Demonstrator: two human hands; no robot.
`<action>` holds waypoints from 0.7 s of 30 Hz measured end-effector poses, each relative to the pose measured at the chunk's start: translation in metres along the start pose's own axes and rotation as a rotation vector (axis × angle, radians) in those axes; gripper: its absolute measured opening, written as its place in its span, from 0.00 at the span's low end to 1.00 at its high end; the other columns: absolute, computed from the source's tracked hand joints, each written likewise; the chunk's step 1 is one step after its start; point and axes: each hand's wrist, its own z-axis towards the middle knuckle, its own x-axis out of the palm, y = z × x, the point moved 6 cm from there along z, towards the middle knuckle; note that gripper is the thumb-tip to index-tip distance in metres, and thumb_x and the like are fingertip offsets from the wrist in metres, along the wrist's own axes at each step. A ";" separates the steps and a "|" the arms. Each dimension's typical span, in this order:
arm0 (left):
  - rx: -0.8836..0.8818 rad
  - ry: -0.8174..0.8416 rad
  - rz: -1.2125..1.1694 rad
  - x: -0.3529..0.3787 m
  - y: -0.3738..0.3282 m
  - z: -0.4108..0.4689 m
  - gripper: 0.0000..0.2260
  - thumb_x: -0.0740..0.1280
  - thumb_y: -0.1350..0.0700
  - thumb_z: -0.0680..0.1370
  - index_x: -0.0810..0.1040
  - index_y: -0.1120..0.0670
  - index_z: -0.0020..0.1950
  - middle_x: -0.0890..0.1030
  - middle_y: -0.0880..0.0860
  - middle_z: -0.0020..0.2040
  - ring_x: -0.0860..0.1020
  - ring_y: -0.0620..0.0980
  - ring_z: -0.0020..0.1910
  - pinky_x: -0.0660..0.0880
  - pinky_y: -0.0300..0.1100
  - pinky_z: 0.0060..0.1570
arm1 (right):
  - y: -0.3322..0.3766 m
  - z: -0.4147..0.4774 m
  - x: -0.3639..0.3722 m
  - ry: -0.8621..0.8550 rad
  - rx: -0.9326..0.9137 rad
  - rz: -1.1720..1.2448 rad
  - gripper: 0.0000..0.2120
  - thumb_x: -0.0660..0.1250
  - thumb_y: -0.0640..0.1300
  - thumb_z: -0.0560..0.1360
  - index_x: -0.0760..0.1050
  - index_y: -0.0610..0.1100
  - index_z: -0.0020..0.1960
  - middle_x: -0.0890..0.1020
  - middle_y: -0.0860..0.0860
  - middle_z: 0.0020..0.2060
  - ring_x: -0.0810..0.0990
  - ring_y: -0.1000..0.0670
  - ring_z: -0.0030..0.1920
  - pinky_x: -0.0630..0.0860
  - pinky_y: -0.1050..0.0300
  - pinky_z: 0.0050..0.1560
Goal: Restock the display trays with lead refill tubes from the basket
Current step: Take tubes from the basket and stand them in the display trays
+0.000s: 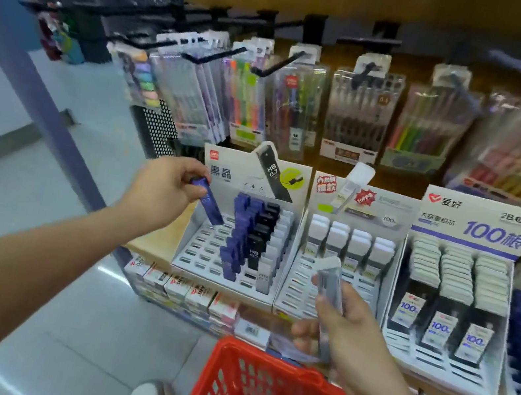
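While our left hand point(163, 189) pinches the blue tube point(210, 206) by its top end, thumb against curled fingers, the tube hangs tilted. Its lower end is just above the open slots at the back left of the left tray point(220, 281). It isn't seated yet.

We read the step in hand as slotting that tube in beside the blue row point(237, 231), which stands just to its right.

How we'd do it well:
- Bring the tube upright before lowering it. At this tilt the foot will probably catch on a slot edge.
- Line the foot up over one opening and go straight down until it bottoms.
- Keep clear of the blue row, since a nudge could tip those tubes.
- Let go only once it stands by itself.

At lower centre of the frame, our right hand point(344, 323) has its fingers curled round a clear tube point(328, 286), white cap up, in front of the middle tray point(299, 296). That tray holds white-capped tubes at the back and has open slots in front, so it's likely the match. We'd hold that one off until the left side is done, one insertion at a time.

The basket point(254, 381) sits at the bottom of the frame under the right wrist. Something lies inside it, but it's too blurred to identify. Pen packs point(359, 110) hang on pegs across the upper frame and aren't part of this job.
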 end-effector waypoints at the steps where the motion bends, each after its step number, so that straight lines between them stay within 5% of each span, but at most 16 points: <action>1: 0.005 0.011 0.029 0.010 0.010 0.003 0.11 0.70 0.68 0.72 0.79 0.52 0.45 0.78 0.44 0.34 0.75 0.42 0.34 0.76 0.38 0.44 | 0.000 0.000 0.004 -0.008 -0.004 -0.021 0.10 0.59 0.41 0.82 0.72 0.56 0.56 0.79 0.44 0.49 0.81 0.49 0.32 0.80 0.55 0.33; 4: 0.001 0.031 0.062 0.035 0.025 0.008 0.08 0.72 0.65 0.72 0.82 0.55 0.48 0.78 0.47 0.38 0.76 0.47 0.41 0.75 0.40 0.51 | -0.001 0.005 0.013 -0.014 -0.014 -0.111 0.07 0.65 0.38 0.79 0.74 0.50 0.53 0.79 0.46 0.49 0.83 0.45 0.31 0.80 0.53 0.32; 8: 0.090 0.076 0.142 0.048 0.020 0.007 0.06 0.71 0.63 0.74 0.83 0.54 0.49 0.77 0.47 0.39 0.74 0.47 0.42 0.70 0.39 0.46 | -0.008 0.011 0.019 -0.008 0.019 -0.139 0.08 0.71 0.39 0.76 0.76 0.41 0.54 0.84 0.44 0.45 0.83 0.43 0.32 0.77 0.56 0.29; 14: 0.200 0.080 0.073 0.046 0.014 0.004 0.08 0.70 0.65 0.73 0.85 0.54 0.49 0.81 0.45 0.42 0.76 0.44 0.44 0.68 0.33 0.47 | -0.011 0.019 0.011 0.016 0.020 -0.161 0.09 0.71 0.39 0.74 0.77 0.41 0.54 0.82 0.40 0.33 0.79 0.46 0.28 0.75 0.57 0.28; 17: 0.228 0.103 0.113 0.049 0.016 0.006 0.07 0.70 0.64 0.74 0.84 0.56 0.49 0.84 0.52 0.46 0.78 0.48 0.45 0.72 0.39 0.51 | -0.011 0.020 0.005 -0.019 0.039 -0.130 0.06 0.68 0.37 0.77 0.79 0.40 0.54 0.81 0.41 0.34 0.77 0.51 0.26 0.73 0.60 0.26; 21: 0.216 0.165 0.188 0.053 0.012 0.009 0.08 0.68 0.62 0.76 0.84 0.57 0.54 0.84 0.54 0.51 0.79 0.52 0.54 0.71 0.39 0.57 | -0.013 0.024 -0.007 -0.081 0.040 -0.119 0.08 0.65 0.37 0.79 0.79 0.43 0.55 0.83 0.40 0.35 0.79 0.49 0.31 0.75 0.54 0.36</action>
